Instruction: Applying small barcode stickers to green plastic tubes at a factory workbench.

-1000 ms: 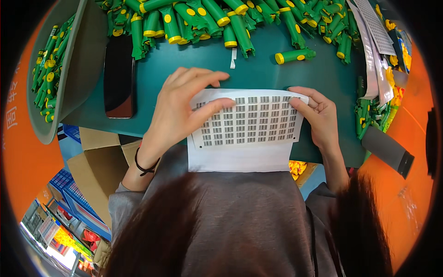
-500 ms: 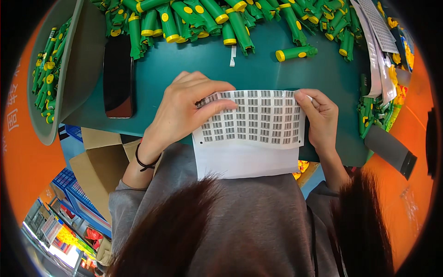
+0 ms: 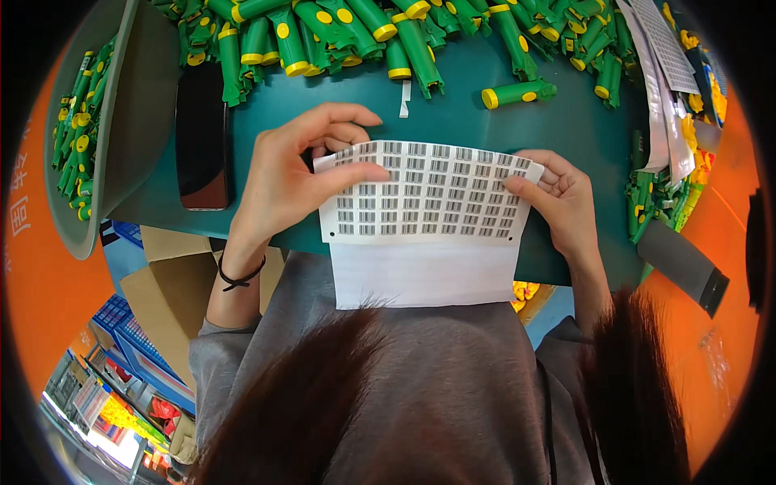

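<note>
A white sheet of barcode labels is held up in front of my body, its top edge curved and its blank lower strip reaching down to my lap. My left hand has the upper left corner, thumb across the printed front and some fingers behind; its index finger is raised above the edge. On the other side, my right hand pinches the upper right edge between thumb and fingers. Beyond the sheet, one green tube-shaped piece with yellow ends lies apart from the pile of similar pieces.
A grey-green bin of green pieces stands at the left, beside a black phone on the green tabletop. A scrap of white paper lies near the pile. Other label sheets are at the right; an open cardboard box sits below left.
The sheet has shifted slightly left and tilted. My left hand has moved left, its index finger lifting off the top edge. My right thumb has slid lower on the sheet's right side.
</note>
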